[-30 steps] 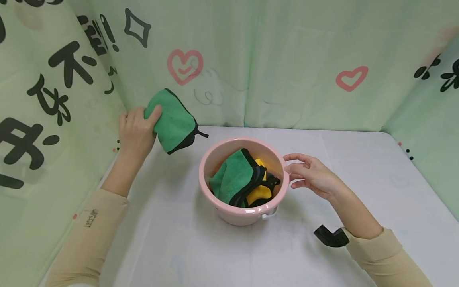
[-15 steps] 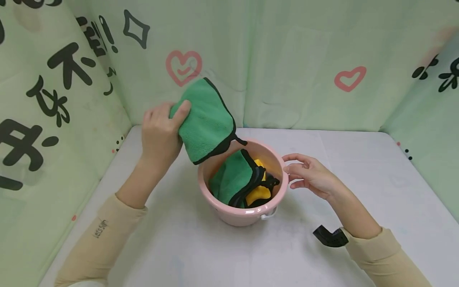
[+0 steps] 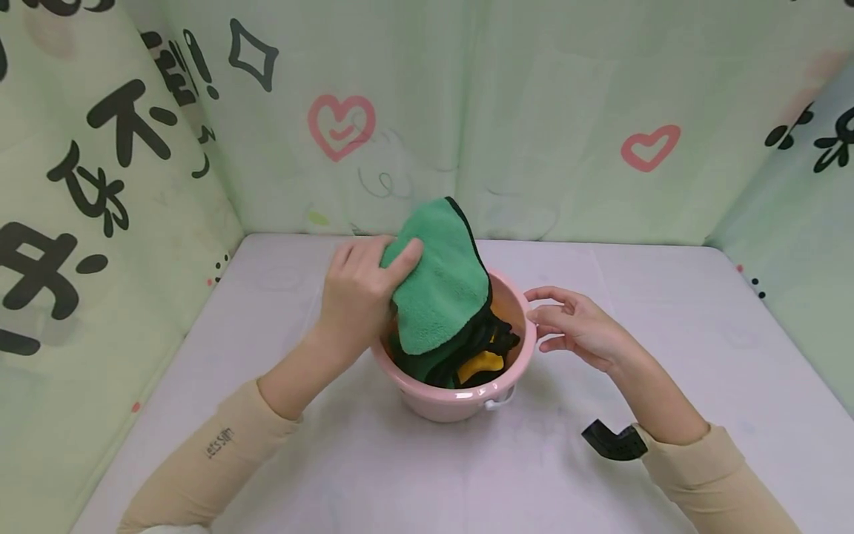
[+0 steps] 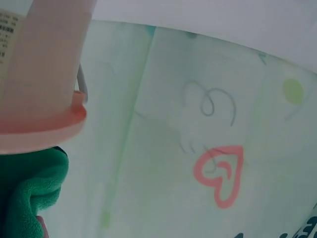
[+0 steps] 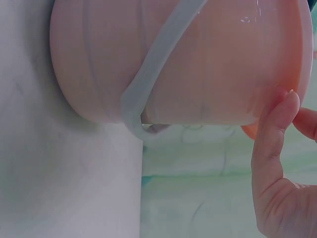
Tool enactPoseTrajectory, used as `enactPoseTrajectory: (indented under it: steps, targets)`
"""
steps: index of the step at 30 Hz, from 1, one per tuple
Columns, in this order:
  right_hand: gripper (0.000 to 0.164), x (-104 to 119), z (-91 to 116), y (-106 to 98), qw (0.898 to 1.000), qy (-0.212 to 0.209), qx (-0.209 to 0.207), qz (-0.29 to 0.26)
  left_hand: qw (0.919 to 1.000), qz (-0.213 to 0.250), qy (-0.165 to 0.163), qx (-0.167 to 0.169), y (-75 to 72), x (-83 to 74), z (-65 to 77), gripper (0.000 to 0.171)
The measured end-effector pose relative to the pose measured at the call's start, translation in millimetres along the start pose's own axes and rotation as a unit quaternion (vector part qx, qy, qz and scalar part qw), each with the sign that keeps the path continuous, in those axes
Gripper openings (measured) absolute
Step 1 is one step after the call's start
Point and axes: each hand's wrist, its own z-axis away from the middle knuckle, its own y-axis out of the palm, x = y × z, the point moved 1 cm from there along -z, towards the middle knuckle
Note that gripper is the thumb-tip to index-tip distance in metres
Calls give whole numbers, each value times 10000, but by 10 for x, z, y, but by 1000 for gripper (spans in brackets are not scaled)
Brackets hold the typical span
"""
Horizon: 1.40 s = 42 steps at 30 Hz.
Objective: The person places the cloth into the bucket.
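My left hand [image 3: 356,297] pinches a green cloth [image 3: 440,278] with black trim, thumb on its near face. The cloth hangs at a tilt over the mouth of a pink bucket [image 3: 437,409], its lower part overlapping the contents. Inside lie another green cloth [image 3: 420,366], mostly hidden now, and a yellow cloth [image 3: 482,363] with black edging. My right hand [image 3: 577,326] touches the bucket's right side at the rim with loosely bent fingers. In the right wrist view the thumb [image 5: 280,116] presses just below the rim.
The bucket stands on a white table [image 3: 427,475], its white handle [image 5: 158,64] hanging down. Pale green curtains [image 3: 547,89] with printed hearts and black lettering enclose the back and sides. A black device [image 3: 615,440] sticks out from the right sleeve.
My left hand has carried the green cloth rightward from the left of the bucket, then down over its mouth. The right hand and bucket have stayed in place.
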Motion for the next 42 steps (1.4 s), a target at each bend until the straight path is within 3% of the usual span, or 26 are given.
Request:
enactPoseTrajectory:
  steps: [4,11,15,22,31,36,42]
  targets:
    - [45,-3,0,3,10000,-71,15,-27,9993,-177,292,158,39,-56,57,25]
    - [41,-8,-7,2,9996,-189,127,-140,9891,-548,1020,905,89,-115,170,25]
    - [41,-6,-15,1,9996,-207,131,-114,9819,-483,1392,1186,92,-146,192,25]
    - [42,-6,-19,3,9997,-187,147,-113,9701,-216,1617,1799,124,-187,208,31]
    - [38,-12,-27,-2,9993,-215,201,-216,9367,-527,1889,2902,140,-230,186,29]
    - [36,-17,-28,-1,9992,-220,222,-266,9111,-591,1863,3629,135,-268,161,28]
    - [36,-23,-14,-4,9993,-228,192,-246,8825,-651,1869,4266,151,-327,134,29]
